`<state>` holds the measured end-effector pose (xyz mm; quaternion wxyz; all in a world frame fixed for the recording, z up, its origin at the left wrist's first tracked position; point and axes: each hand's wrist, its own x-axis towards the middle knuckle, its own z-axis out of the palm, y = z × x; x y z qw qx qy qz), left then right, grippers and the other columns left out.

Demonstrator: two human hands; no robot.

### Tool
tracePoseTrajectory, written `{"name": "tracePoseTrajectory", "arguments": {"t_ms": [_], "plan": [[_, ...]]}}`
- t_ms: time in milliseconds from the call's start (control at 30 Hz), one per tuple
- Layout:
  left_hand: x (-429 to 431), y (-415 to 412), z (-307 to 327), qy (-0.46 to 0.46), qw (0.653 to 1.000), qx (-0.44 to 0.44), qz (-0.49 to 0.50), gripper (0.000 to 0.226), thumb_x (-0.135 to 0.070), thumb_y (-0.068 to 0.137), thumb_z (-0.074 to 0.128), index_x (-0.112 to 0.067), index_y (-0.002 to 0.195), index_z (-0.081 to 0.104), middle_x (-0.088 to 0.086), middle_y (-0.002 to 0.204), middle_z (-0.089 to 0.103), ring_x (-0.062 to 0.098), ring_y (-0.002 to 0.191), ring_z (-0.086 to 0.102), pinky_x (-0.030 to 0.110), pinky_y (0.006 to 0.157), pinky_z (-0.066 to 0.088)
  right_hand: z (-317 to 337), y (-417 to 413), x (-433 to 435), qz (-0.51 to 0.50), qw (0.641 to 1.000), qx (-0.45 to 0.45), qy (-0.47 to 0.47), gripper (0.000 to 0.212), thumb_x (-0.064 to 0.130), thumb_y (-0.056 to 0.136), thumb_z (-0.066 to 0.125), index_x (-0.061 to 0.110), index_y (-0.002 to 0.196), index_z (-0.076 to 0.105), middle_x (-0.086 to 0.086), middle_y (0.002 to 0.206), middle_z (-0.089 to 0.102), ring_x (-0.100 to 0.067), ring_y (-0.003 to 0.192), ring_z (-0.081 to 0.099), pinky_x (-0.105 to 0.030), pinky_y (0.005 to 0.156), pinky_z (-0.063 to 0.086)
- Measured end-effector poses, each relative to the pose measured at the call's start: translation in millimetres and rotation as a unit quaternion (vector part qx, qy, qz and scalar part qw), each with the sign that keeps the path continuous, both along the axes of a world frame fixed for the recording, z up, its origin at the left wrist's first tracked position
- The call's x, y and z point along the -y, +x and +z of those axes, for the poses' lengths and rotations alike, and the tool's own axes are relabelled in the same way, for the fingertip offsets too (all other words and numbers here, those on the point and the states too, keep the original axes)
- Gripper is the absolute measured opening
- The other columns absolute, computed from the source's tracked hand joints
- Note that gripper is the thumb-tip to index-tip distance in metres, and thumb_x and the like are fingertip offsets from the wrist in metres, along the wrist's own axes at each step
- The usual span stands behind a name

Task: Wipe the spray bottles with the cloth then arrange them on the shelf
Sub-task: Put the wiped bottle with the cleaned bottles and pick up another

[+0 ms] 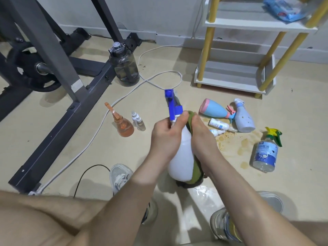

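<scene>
In mid-air above the floor, my left hand (166, 137) grips the neck of a white spray bottle (181, 162) with a blue trigger head. My right hand (202, 139) holds a green cloth (196, 173) pressed along the bottle's right side. An orange spray bottle (124, 126) and two small clear bottles (138, 120) stand on the floor to the left. To the right lie a blue and pink bottle (214, 109), a pale blue spray bottle (244, 119), two small white bottles (219, 125) and a clear bottle with a green trigger (265, 153). The white shelf (234, 80) with yellow posts stands behind them.
A dark exercise-machine frame (58, 96) fills the left side, with a large dark water jug (124, 66) beside it. A white cable (99, 125) loops across the floor. Brown spill stains (243, 144) mark the floor at right. A blue packet (282, 8) lies on the upper shelf. My shoes (119, 176) are below.
</scene>
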<state>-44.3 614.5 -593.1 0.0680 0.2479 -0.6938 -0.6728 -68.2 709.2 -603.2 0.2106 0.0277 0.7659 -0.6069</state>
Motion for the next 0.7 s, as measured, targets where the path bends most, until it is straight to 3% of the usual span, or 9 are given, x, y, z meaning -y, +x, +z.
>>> {"name": "tracePoseTrajectory", "arguments": {"t_ms": [67, 167, 233, 333, 400, 467, 567, 633, 700], "plan": [[-2, 2, -2, -0.013, 1.000, 0.007, -0.012, 0.047, -0.065, 0.071, 0.063, -0.023, 0.057, 0.045, -0.001, 0.059, 0.041, 0.018, 0.060, 0.039, 0.033, 0.062, 0.032, 0, 12, -1, 0.011, 1.000, 0.005, -0.005, 0.049, 0.060, 0.097, 0.027, 0.038, 0.137, 0.045, 0.018, 0.145, 0.049, -0.006, 0.132, 0.046, -0.033, 0.112, 0.035], [2, -4, -4, 0.019, 0.999, 0.029, -0.006, 0.052, -0.058, 0.081, 0.067, -0.022, 0.054, 0.040, -0.005, 0.055, 0.036, 0.016, 0.057, 0.035, 0.031, 0.058, 0.029, 2, 39, -5, 0.017, 0.998, -0.053, 0.002, 0.028, 0.046, 0.104, 0.028, 0.060, 0.126, 0.040, 0.055, 0.101, 0.046, 0.025, 0.094, 0.047, -0.007, 0.084, 0.035], [0, -8, -8, -0.007, 0.999, 0.036, 0.008, 0.047, -0.058, 0.082, 0.066, -0.022, 0.057, 0.049, -0.010, 0.054, 0.047, 0.016, 0.056, 0.045, 0.030, 0.056, 0.035, -1, 37, -7, -0.064, 0.997, -0.027, -0.041, 0.022, 0.042, 0.105, 0.033, 0.045, 0.106, 0.055, 0.029, 0.081, 0.061, 0.014, 0.074, 0.055, -0.014, 0.070, 0.040], [-5, -9, -4, -0.089, 0.996, 0.020, 0.013, 0.039, -0.063, 0.080, 0.063, -0.024, 0.076, 0.060, -0.012, 0.067, 0.065, 0.014, 0.069, 0.062, 0.031, 0.066, 0.048, 1, 22, -6, -0.197, 0.958, 0.139, -0.154, 0.027, 0.037, 0.102, 0.047, 0.021, 0.085, 0.061, 0.002, 0.073, 0.066, -0.008, 0.056, 0.060, -0.020, 0.053, 0.045], [-8, -3, 1, -0.155, 0.986, 0.001, -0.061, 0.033, -0.053, 0.087, 0.062, -0.023, 0.074, 0.062, -0.015, 0.068, 0.061, 0.011, 0.075, 0.060, 0.027, 0.067, 0.041, 4, 16, -7, -0.253, 0.924, 0.203, -0.202, 0.023, 0.035, 0.098, 0.056, 0.019, 0.082, 0.063, 0.000, 0.066, 0.066, -0.013, 0.052, 0.061, -0.024, 0.053, 0.045], [-13, 8, 1, -0.244, 0.955, 0.019, -0.169, 0.032, -0.059, 0.088, 0.055, -0.029, 0.084, 0.065, -0.016, 0.091, 0.062, 0.013, 0.101, 0.056, 0.027, 0.080, 0.041, 9, 10, -11, -0.276, 0.912, 0.213, -0.217, 0.023, 0.026, 0.093, 0.063, 0.018, 0.072, 0.057, -0.003, 0.060, 0.059, -0.018, 0.048, 0.055, -0.025, 0.054, 0.042], [-12, 22, -12, -0.269, 0.932, 0.078, -0.231, 0.033, -0.067, 0.088, 0.041, -0.040, 0.101, 0.055, -0.007, 0.106, 0.058, 0.012, 0.105, 0.052, 0.025, 0.082, 0.042, 16, -1, -13, -0.273, 0.907, 0.181, -0.266, 0.018, 0.017, 0.095, 0.057, 0.016, 0.077, 0.056, -0.008, 0.075, 0.065, -0.021, 0.055, 0.057, -0.028, 0.059, 0.048], [-12, 23, -17, -0.276, 0.935, 0.080, -0.207, 0.026, -0.060, 0.093, 0.039, -0.039, 0.103, 0.053, -0.004, 0.104, 0.060, 0.011, 0.098, 0.052, 0.021, 0.072, 0.039, 19, 2, -12, -0.228, 0.928, 0.144, -0.257, 0.021, 0.028, 0.099, 0.052, 0.015, 0.084, 0.059, -0.007, 0.082, 0.066, -0.018, 0.062, 0.064, -0.027, 0.062, 0.053], [-10, 17, -17, -0.256, 0.954, 0.064, -0.141, 0.026, -0.054, 0.096, 0.041, -0.032, 0.096, 0.055, 0.000, 0.095, 0.064, 0.019, 0.095, 0.057, 0.031, 0.073, 0.045, 17, 14, -8, -0.156, 0.970, 0.087, -0.164, 0.037, 0.047, 0.099, 0.047, 0.017, 0.096, 0.067, -0.001, 0.095, 0.071, -0.017, 0.089, 0.069, -0.032, 0.083, 0.053]]}}
